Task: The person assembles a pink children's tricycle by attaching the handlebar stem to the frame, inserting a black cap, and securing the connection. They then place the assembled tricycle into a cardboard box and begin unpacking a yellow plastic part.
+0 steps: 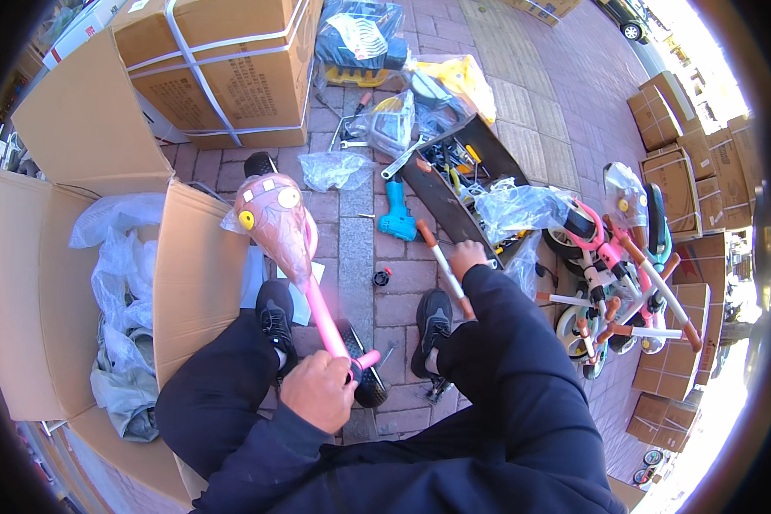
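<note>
Left hand (319, 392) gripping a pink tubular bike frame (324, 319)
It is slanting left of a teal plastic drill (396, 212); right of that, the right hand (469, 257) is curling by a white, brown-gripped handlebar (444, 268), grasp unclear.

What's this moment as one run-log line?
left grip: on pink bike frame | right grip: beside brown-and-white handlebar, contact unclear | teal power tool: on paving

Bright daylight falls across reddish brick paving (587, 111).
</note>
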Action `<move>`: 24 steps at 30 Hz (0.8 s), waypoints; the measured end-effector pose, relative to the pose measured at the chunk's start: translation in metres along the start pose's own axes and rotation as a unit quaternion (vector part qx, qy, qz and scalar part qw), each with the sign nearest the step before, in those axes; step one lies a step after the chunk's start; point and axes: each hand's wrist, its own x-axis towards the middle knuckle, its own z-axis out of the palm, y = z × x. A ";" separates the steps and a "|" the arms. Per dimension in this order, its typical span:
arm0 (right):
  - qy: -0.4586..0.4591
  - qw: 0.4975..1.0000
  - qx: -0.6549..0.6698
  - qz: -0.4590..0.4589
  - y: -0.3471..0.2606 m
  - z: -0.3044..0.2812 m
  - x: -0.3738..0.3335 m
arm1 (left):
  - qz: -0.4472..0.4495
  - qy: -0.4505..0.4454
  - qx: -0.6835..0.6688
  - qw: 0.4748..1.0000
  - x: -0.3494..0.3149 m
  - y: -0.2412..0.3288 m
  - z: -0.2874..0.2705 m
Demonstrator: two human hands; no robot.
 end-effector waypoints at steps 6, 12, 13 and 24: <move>0.109 0.962 0.212 -0.130 -0.135 0.033 0.030 | -0.004 -0.041 -0.081 0.996 0.010 0.001 -0.002; -0.013 0.961 0.274 -0.039 -0.166 0.016 0.033 | -0.012 -0.047 -0.087 0.995 0.004 0.001 0.000; -0.013 0.956 0.292 -0.035 -0.162 0.004 0.027 | -0.011 -0.046 -0.076 0.996 0.002 0.001 0.000; 0.077 0.912 0.360 -0.182 -0.100 -0.212 -0.097 | -0.165 -0.158 0.162 0.960 -0.041 -0.007 -0.007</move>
